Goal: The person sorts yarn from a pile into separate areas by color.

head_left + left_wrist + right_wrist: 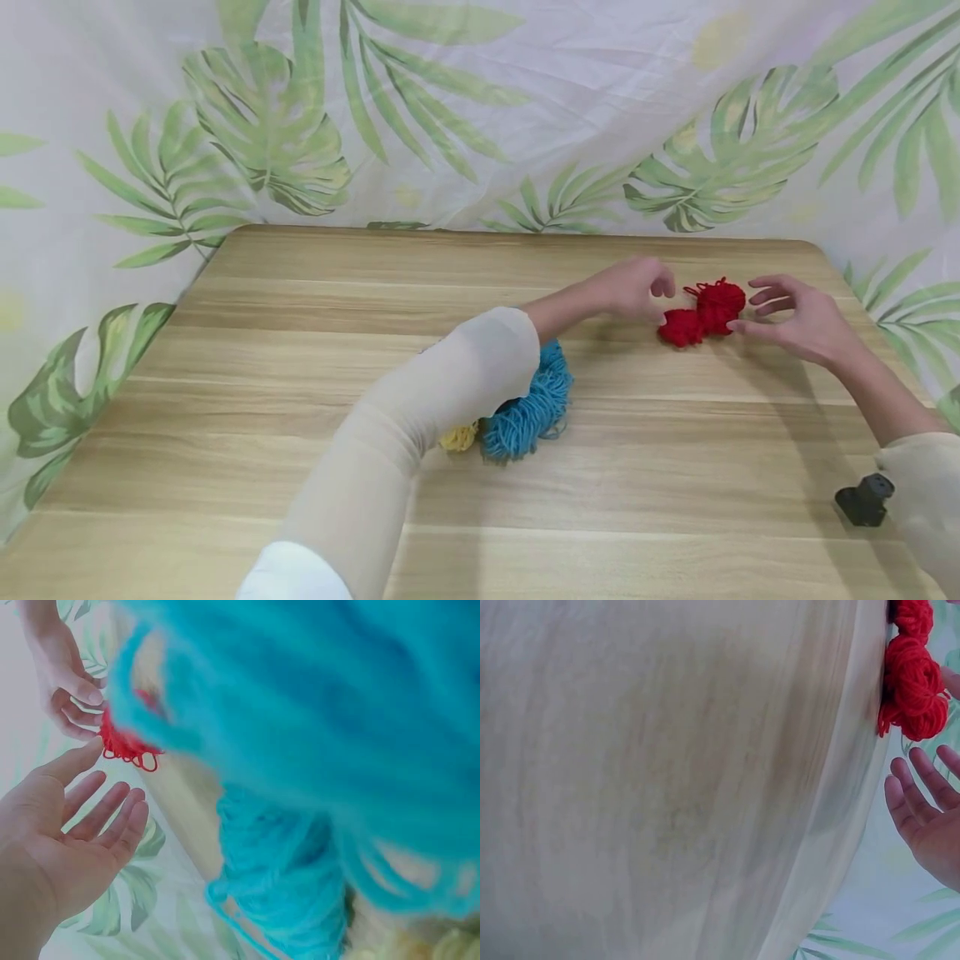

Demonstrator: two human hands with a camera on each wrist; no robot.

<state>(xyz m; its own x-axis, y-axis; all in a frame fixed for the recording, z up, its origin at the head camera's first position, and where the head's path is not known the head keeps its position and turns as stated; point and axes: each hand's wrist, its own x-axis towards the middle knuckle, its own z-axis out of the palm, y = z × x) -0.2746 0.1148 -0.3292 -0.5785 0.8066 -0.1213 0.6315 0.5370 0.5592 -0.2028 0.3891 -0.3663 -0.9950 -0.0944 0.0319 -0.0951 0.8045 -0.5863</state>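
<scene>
A bundle of red yarn (717,308), pinched in at its middle, lies near the back right of the table. My left hand (636,287) reaches to its left side with fingers loosely bent and the thumb tip at the yarn's edge. In the left wrist view the left palm (67,847) shows, holding nothing. At the bundle's right side is my right hand (802,321), its fingers spread and its thumb close to the yarn; whether it touches is unclear. Blue yarn (528,417) sits under my left forearm, partly hidden by the sleeve, and looms large in the left wrist view.
Yellow yarn (459,437) peeks out beside the blue yarn, mostly covered by the left sleeve. A small black object (864,500) stands by the right sleeve. A leaf-patterned cloth (465,108) hangs behind the wooden table (300,400).
</scene>
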